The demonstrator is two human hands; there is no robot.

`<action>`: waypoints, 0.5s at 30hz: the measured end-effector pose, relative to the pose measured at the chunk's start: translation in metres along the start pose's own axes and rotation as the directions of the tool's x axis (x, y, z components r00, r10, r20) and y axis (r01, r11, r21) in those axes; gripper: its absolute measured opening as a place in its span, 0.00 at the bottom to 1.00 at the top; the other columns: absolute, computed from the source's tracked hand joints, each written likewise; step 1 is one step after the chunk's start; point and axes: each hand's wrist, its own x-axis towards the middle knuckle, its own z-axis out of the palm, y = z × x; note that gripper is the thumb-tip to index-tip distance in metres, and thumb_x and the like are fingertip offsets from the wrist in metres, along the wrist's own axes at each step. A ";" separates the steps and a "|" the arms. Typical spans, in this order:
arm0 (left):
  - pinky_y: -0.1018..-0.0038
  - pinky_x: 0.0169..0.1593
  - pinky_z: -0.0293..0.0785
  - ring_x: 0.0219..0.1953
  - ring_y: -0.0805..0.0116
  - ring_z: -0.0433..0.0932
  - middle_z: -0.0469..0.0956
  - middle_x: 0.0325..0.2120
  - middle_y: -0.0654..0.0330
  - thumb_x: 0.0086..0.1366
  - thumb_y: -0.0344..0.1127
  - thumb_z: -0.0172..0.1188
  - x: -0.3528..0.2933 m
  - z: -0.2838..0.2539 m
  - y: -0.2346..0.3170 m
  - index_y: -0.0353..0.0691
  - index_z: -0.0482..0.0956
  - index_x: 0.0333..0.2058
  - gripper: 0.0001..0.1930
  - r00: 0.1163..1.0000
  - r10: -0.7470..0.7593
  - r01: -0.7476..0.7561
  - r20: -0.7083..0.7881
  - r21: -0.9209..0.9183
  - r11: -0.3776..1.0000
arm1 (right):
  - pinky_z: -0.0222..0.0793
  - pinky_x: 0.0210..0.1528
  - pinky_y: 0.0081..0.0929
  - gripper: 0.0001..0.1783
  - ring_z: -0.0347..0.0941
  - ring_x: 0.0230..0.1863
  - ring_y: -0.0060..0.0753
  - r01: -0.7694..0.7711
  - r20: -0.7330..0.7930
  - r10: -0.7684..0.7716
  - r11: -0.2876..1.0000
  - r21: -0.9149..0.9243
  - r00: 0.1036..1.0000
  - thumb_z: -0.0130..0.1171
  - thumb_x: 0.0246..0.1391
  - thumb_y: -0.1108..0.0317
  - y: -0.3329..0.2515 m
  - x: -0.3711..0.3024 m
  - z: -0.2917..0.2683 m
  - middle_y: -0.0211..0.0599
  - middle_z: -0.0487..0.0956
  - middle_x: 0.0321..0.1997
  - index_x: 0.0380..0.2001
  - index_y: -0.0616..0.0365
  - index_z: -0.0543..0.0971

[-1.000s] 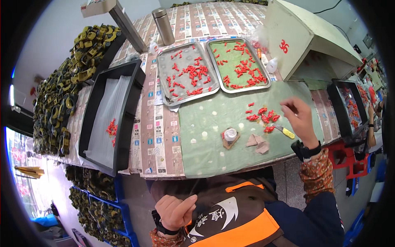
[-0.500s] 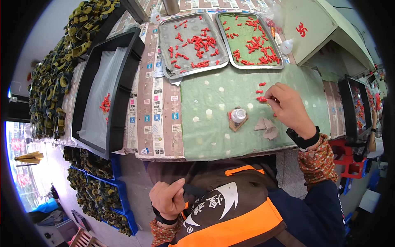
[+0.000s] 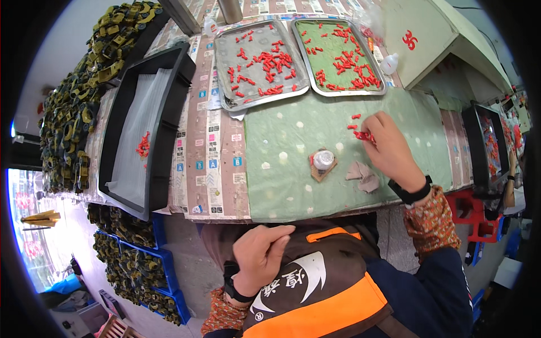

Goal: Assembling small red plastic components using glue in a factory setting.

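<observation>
My right hand (image 3: 387, 149), over the green mat (image 3: 293, 191), pinches a small red part (image 3: 364, 136) between thumb and fingertips. Just beyond it lie two similar loose red parts (image 3: 355, 116). Over my lap, my left hand (image 3: 260, 250) is empty, with its thumb and forefinger apart and pointing right. Left of my right hand, a small round pot (image 3: 323, 160) with whitish contents stands on a piece of cardboard (image 3: 316, 176). A crumpled greyish cloth (image 3: 362, 176) lies between that pot and my right wrist.
Two metal trays (image 3: 225, 106) (image 3: 387, 90) of red parts stand at the back. A black bin (image 3: 186, 62) holds more on the left, beside heaped yellow-and-black toy vehicles (image 3: 67, 118). A white bottle (image 3: 389, 63) and a pale box (image 3: 439, 34) stand back right.
My left hand has moved up and right over my lap, and its fingers have parted. My right hand has shifted slightly, with a red part still in its fingertips.
</observation>
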 end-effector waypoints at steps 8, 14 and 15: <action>0.76 0.54 0.73 0.50 0.74 0.75 0.74 0.49 0.60 0.68 0.22 0.60 0.015 0.042 0.004 0.38 0.68 0.57 0.21 0.894 -0.336 0.442 0.298 -0.717 0.539 | 0.73 0.41 0.36 0.18 0.75 0.39 0.45 0.122 0.106 -0.200 0.857 0.501 0.974 0.65 0.48 0.79 -0.100 -0.027 -0.019 0.42 0.76 0.39 0.44 0.59 0.75; 0.73 0.54 0.75 0.51 0.73 0.74 0.71 0.49 0.59 0.69 0.20 0.58 0.025 0.047 0.000 0.38 0.66 0.51 0.16 0.901 -0.353 0.363 0.253 -0.885 0.292 | 0.73 0.37 0.38 0.22 0.75 0.37 0.49 0.253 0.042 -0.303 0.855 0.452 0.952 0.68 0.46 0.78 -0.123 -0.030 -0.002 0.43 0.76 0.38 0.46 0.58 0.74; 0.73 0.55 0.75 0.51 0.73 0.74 0.71 0.49 0.59 0.69 0.20 0.57 0.025 0.046 -0.001 0.38 0.66 0.50 0.14 0.901 -0.359 0.357 0.245 -0.887 0.292 | 0.73 0.36 0.38 0.23 0.76 0.36 0.49 0.256 0.048 -0.311 0.850 0.460 0.949 0.69 0.44 0.79 -0.124 -0.029 -0.001 0.44 0.76 0.38 0.45 0.59 0.74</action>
